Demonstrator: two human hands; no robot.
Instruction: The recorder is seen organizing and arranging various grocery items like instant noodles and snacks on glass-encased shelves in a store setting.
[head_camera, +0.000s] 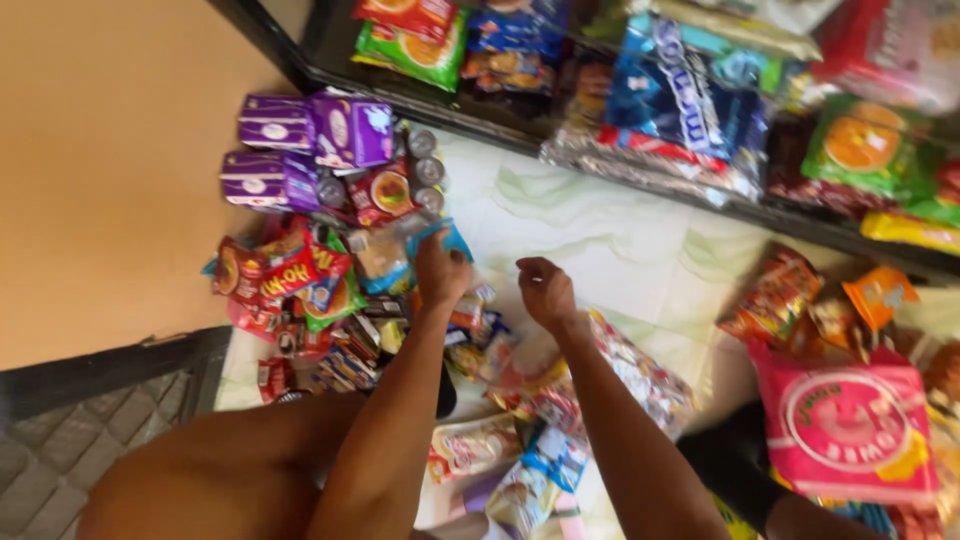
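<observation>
Far left: purple boxes (300, 130) stacked on the pale floor (610, 240), beside the tan wall.
Left heap: red and green snack packets (290, 275) piled loose, small round tins (428, 170) just above.
Left hand (440, 270): fingers curled shut on a blue-edged clear packet (425, 232), pinched at its lower edge, at the top of the heap.
Packet look: thin, glossy film, blue trim, contents unclear through blur.
Packet handling: judged light, soft, crinkly, likely slippery; best taken at a sealed edge or corner, not squeezed mid-body, contents possibly brittle.
Right hand (545, 292): loosely curled, empty as far as seen, hovering over the floor near the left hand, apart from it.
Below hands: mixed sweet wrappers (560, 400) scattered.
Right: pink bag (850, 425) on floor, orange packets (875, 295) above it.
Top: dark shelf (520, 125) crowded with blue and green packs.
</observation>
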